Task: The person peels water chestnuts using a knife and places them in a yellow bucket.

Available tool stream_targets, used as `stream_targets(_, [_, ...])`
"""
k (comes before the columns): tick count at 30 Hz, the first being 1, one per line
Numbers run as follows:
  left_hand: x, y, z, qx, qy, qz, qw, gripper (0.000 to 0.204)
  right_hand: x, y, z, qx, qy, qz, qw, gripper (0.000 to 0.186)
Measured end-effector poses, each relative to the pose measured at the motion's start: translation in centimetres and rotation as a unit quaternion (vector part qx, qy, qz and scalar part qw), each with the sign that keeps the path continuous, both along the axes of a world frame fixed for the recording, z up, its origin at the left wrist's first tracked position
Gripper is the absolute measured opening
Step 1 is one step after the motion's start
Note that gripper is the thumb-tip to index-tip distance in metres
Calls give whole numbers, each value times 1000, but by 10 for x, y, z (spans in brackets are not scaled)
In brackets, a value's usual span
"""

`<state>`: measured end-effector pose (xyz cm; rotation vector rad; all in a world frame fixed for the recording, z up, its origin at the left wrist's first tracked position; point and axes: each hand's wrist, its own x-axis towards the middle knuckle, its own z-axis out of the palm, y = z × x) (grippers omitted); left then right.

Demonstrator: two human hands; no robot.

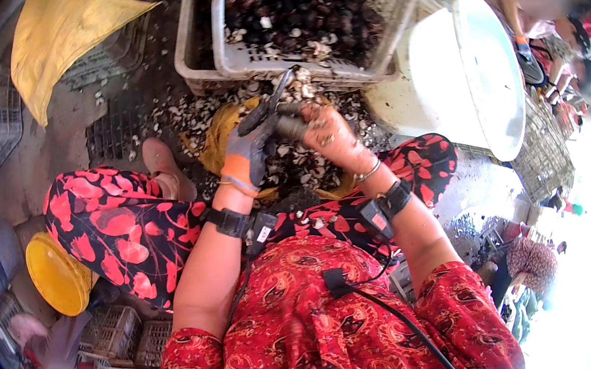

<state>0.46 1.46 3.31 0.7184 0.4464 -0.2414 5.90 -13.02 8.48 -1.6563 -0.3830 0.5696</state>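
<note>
My left hand (250, 142) wears a dark grey glove with an orange cuff. Its fingers are closed around a narrow, dark, blade-like thing (280, 92) whose tip points up and right; its kind I cannot make out. Touching it from the right is my bare right hand (331, 133), speckled with bits, its fingers curled and a greyish covering on the thumb side. Whatever is pinched between the two hands is hidden. Beneath them lies a heap of white and dark fragments (300, 165), partly over a yellow sack (220, 138) between my knees.
Beyond my hands, a pale plastic crate (217, 28) holds many dark brown, rounded pieces with some white bits. A large white tub (492, 72) stands at the right. At the left are a yellow bucket (63, 276), grey crates (0, 121) and a yellow sheet (70, 28). Other people sit nearby.
</note>
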Motion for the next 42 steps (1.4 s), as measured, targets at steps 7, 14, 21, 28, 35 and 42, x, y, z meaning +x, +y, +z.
stream_targets(7, [-14, -18, 20, 1, -55, -58, 997, 28, -26, -37, 9, -330, -158, 108, 924, 57])
stream_targets(14, [-4, -16, -7, 130, -25, -17, 991, 23, -46, -56, 24, -243, -67, -26, 967, 45])
stream_targets(21, [-14, -31, 17, 337, -261, -80, 901, 21, -47, -86, 25, -293, -399, 46, 868, 34])
stream_targets(28, [-12, -28, 21, 514, -422, -104, 740, 20, -53, -87, 44, -297, -447, 65, 841, 33])
stream_targets(35, [-12, -22, 30, 490, -422, -68, 760, 17, -57, -69, 63, -204, -291, -11, 935, 35])
stream_targets(42, [-7, -13, 2, 385, -276, -37, 880, 31, -62, -66, 70, -129, -82, -46, 987, 29])
